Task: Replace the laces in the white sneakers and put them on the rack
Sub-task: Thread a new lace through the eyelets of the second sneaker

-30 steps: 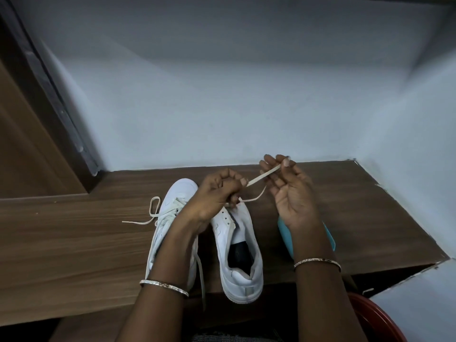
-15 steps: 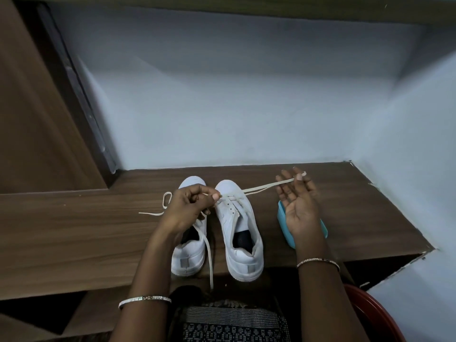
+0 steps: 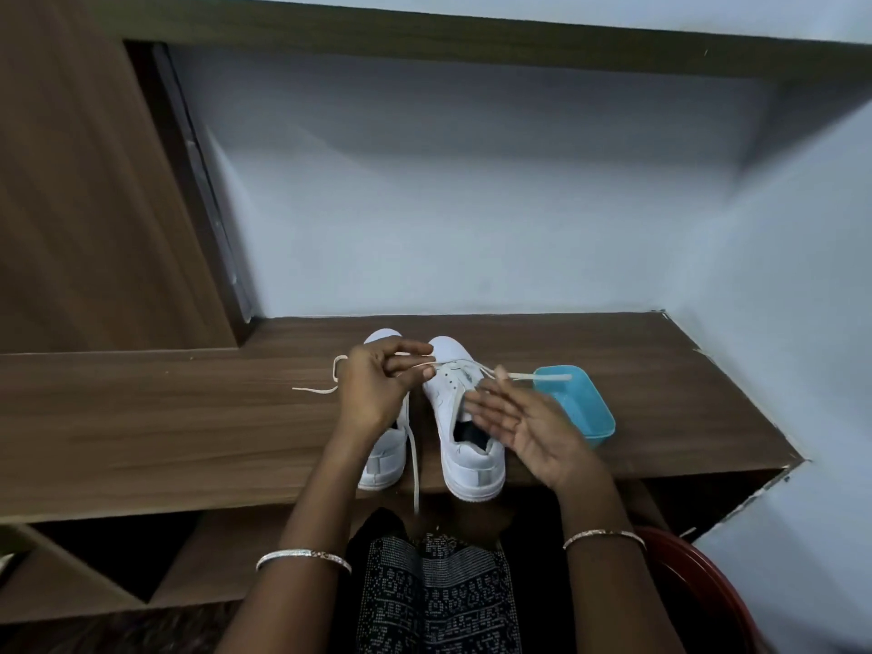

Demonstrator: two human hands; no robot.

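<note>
Head view: left grip pinches lace; right grip, flat-palmed, moved over sneaker.

Single head-worn view, looking forward and steeply down, close over a wooden shelf

Pale bluish walls in recess; wood-grain shelf; brown panel left; wooden board overhead.

A wooden shelf is shown bearing the right sneaker, toe turned to the wall and heel at the front edge. Just left of that sneaker the left sneaker is stood. Near its right a blue tub is set. Farther to its left the end of a lace is laid.
</note>
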